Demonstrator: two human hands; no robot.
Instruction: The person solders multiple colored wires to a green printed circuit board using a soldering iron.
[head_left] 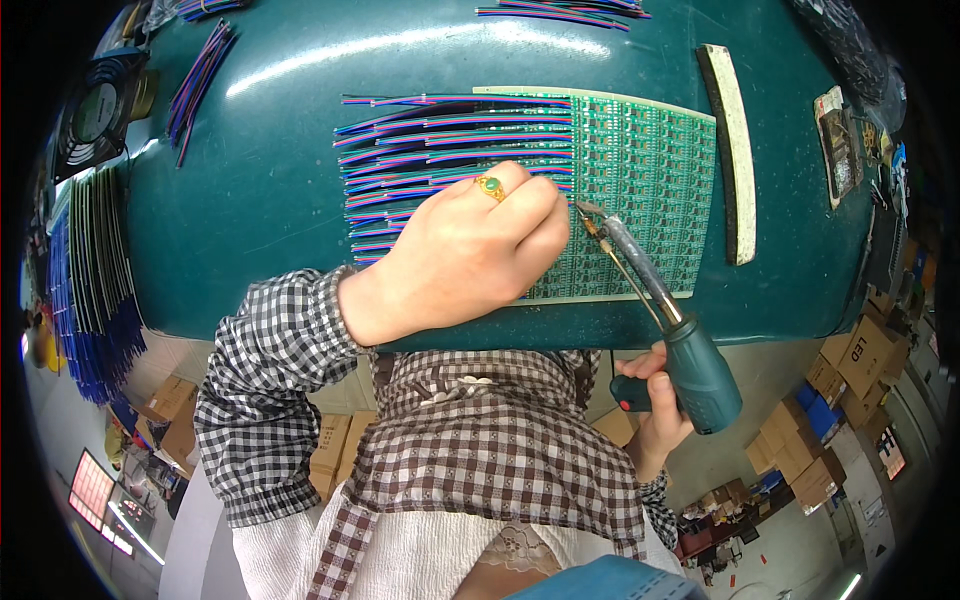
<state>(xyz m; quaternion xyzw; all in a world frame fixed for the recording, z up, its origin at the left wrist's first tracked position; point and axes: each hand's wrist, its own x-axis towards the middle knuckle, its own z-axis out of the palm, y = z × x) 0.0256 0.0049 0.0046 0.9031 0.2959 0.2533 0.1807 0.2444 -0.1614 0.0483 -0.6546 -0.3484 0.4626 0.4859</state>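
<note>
My left hand (470, 245), with a green-stoned ring, is closed over a green circuit board panel (645, 190). Its fingertips are hidden beneath it, so what they pinch does not show. Multicoloured wires (450, 140) lie in rows across the panel's left part and stretch left past its edge; some run under that hand. In my right hand (660, 410) is a dark green soldering gun (703, 375), gripped by its handle below the table's front edge. Its metal tip reaches up to the panel, close beside the left hand's fingers, near the wire ends.
Right of the panel lies a long black-and-white strip (735, 155), with a worn small block (838, 145) farther right. More wire bundles lie at the far edge and the left (198, 85). A black fan (100, 110) stands at left, near hanging dark wires (95, 280).
</note>
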